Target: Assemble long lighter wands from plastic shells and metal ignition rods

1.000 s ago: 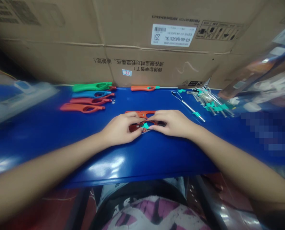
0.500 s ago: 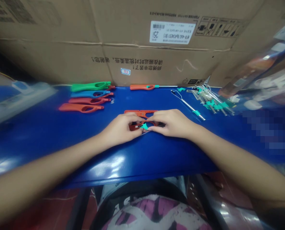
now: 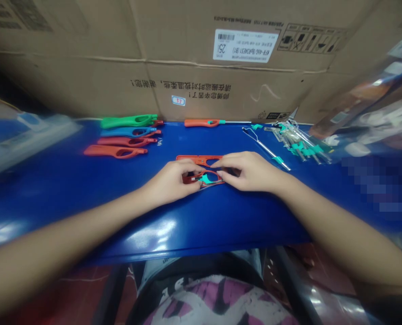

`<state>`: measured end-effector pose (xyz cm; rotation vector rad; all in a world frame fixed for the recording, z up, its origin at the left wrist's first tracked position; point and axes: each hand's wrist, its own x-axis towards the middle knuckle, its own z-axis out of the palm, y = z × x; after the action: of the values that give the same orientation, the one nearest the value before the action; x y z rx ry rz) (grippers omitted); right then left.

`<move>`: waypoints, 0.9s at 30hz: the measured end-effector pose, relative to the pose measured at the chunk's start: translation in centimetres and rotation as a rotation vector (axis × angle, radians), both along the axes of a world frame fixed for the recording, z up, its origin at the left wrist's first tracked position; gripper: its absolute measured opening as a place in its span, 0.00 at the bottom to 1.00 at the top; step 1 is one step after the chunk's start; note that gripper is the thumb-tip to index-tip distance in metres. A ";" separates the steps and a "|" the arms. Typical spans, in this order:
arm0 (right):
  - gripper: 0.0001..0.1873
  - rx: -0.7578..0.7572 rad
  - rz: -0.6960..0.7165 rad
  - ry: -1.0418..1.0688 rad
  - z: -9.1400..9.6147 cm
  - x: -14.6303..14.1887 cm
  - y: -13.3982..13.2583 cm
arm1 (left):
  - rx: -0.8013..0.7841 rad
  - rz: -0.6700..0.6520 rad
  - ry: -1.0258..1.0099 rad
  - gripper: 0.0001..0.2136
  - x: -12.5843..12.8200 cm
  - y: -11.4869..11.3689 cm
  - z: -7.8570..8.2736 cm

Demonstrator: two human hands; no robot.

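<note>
The surface [image 3: 201,225] is smooth and glossy, the red shell [image 3: 188,179] smooth plastic. From the fingers [image 3: 192,186], ten o'clock has plastic lighters [image 3: 122,141] with a soft sheen, two o'clock a shiny metal tube [image 3: 266,150], twelve a matt cardboard box [image 3: 180,36], six a matt cloth shirt [image 3: 214,293].

Blue, glossy table [image 3: 214,221], twelve o'clock toward the far edge, bright with reflected light between seven and eight. Carries at ten o'clock four parallel handles: green handle [image 3: 124,122] farthest, then blue handle [image 3: 117,132], red handle [image 3: 119,142] and orange-red handle [image 3: 102,151] nearest; small metal bits [image 3: 159,142] just off the red one at three o'clock. Bears at twelve an orange lighter [image 3: 197,123], lying lengthwise. Holds at two a small teal piece [image 3: 256,127], a slanting metal rod [image 3: 265,148] and, farther out, a heap of rods and teal parts [image 3: 297,148]. At centre, orange shell half [image 3: 194,159]; just toward six, second shell half [image 3: 187,180], contact with the tabletop unclear.
</note>
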<state>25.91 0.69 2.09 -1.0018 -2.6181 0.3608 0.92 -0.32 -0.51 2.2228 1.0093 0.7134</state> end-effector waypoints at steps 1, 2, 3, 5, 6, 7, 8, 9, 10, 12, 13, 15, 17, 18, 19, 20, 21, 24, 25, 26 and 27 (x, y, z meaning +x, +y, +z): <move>0.16 -0.012 0.014 -0.003 0.1 0.2 0.1 | -0.002 -0.003 0.000 0.15 0.0 0.0 0.0; 0.17 -0.026 0.032 -0.011 0.2 0.3 0.1 | -0.005 -0.005 0.001 0.15 0.0 0.0 0.0; 0.17 -0.037 0.047 -0.021 0.2 0.4 0.2 | -0.009 -0.006 0.000 0.15 0.0 0.0 0.0; 0.17 -0.046 0.061 -0.044 0.3 0.4 0.2 | -0.015 -0.006 -0.002 0.15 -0.1 0.0 0.0; 0.16 -0.047 0.060 -0.057 0.3 0.4 0.2 | -0.013 -0.004 0.001 0.15 -0.1 0.1 -0.1; 0.16 -0.048 0.055 -0.067 0.3 0.3 0.2 | -0.007 -0.004 0.007 0.15 -0.1 0.1 -0.1; 0.15 -0.049 0.050 -0.074 0.3 0.2 0.2 | 0.001 -0.005 0.015 0.15 -0.1 0.1 -0.1; 0.15 -0.053 0.043 -0.078 0.3 0.1 0.2 | 0.010 -0.006 0.021 0.15 -0.1 0.2 -0.2; 0.14 -0.060 0.037 -0.083 0.3 0.0 0.1 | 0.017 -0.007 0.026 0.15 -0.1 0.2 -0.2; 0.12 -0.077 0.024 -0.094 0.4 0.0 0.1 | 0.030 -0.003 0.030 0.15 -0.2 0.2 -0.3; 0.11 -0.085 0.017 -0.102 0.5 0.0 0.1 | 0.043 0.001 0.032 0.15 -0.2 0.2 -0.4; 0.11 -0.095 0.005 -0.117 0.6 0.1 0.1 | 0.079 0.004 0.040 0.16 -0.2 0.1 -0.4; 0.11 -0.094 -0.011 -0.124 0.7 0.2 0.2 | 0.128 0.006 0.048 0.15 -0.3 0.0 -0.4; 0.12 -0.094 -0.019 -0.126 0.6 0.3 0.2 | 0.149 0.007 0.055 0.15 -0.3 0.0 -0.4; 0.12 -0.095 -0.027 -0.125 0.6 0.4 0.3 | 0.166 0.013 0.062 0.14 -0.3 0.0 -0.3; 0.13 -0.093 -0.034 -0.119 0.5 0.5 0.5 | 0.179 0.022 0.073 0.14 -0.4 -0.1 -0.2; 0.13 -0.088 -0.044 -0.104 0.4 0.7 0.6 | 0.190 0.032 0.090 0.15 -0.4 -0.1 0.0; 0.13 -0.060 -0.101 -0.025 0.1 1.3 1.4 | 0.242 0.045 0.167 0.16 -0.5 -0.2 0.4; 0.13 -0.046 -0.130 -0.001 0.1 1.5 1.8 | 0.270 0.045 0.198 0.16 -0.6 -0.2 0.6; 0.13 -0.030 -0.166 0.016 0.1 1.8 2.1 | 0.300 0.043 0.229 0.16 -0.7 -0.3 0.8; 0.12 -0.011 -0.208 0.029 0.1 2.1 2.5 | 0.330 0.038 0.259 0.16 -0.9 -0.2 1.0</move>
<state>27.96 3.17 2.19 -1.2490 -2.4594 0.3362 0.02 -0.56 0.52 2.6416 1.1262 0.6579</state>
